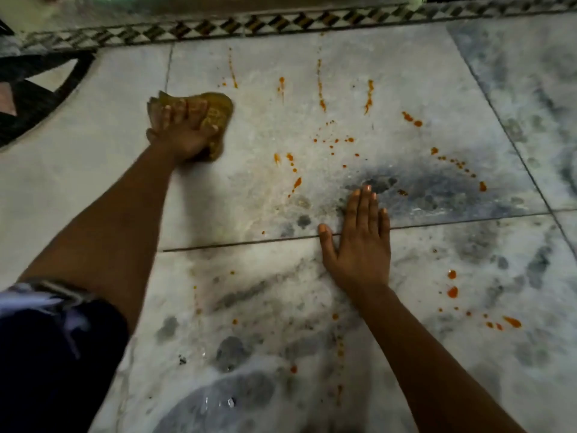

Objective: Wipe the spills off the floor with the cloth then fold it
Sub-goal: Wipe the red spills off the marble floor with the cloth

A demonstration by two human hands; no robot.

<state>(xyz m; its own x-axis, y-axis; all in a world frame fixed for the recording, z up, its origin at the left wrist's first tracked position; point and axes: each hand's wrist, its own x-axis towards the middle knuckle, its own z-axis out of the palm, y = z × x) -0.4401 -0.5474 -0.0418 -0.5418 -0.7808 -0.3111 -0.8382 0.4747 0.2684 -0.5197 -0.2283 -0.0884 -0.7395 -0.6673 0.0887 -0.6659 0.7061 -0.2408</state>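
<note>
Left hand (184, 132) grips bunched yellow cloth (215, 115), fingers curled over top, pressing it to marble floor (93, 170) for wiping. Orange spills (320, 85) lie right of grip, streaks and drops, mostly unwiped. Right hand (359, 245) flat, fingers straight, nearer body; judged bracing weight. Folding not started.

Head view, steeply down, near floor (312, 89)

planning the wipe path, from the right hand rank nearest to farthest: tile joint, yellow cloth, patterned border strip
1. Tile joint: under the right hand.
2. Yellow cloth: upper left, gripped by left hand.
3. Patterned border strip: along the top edge.
</note>
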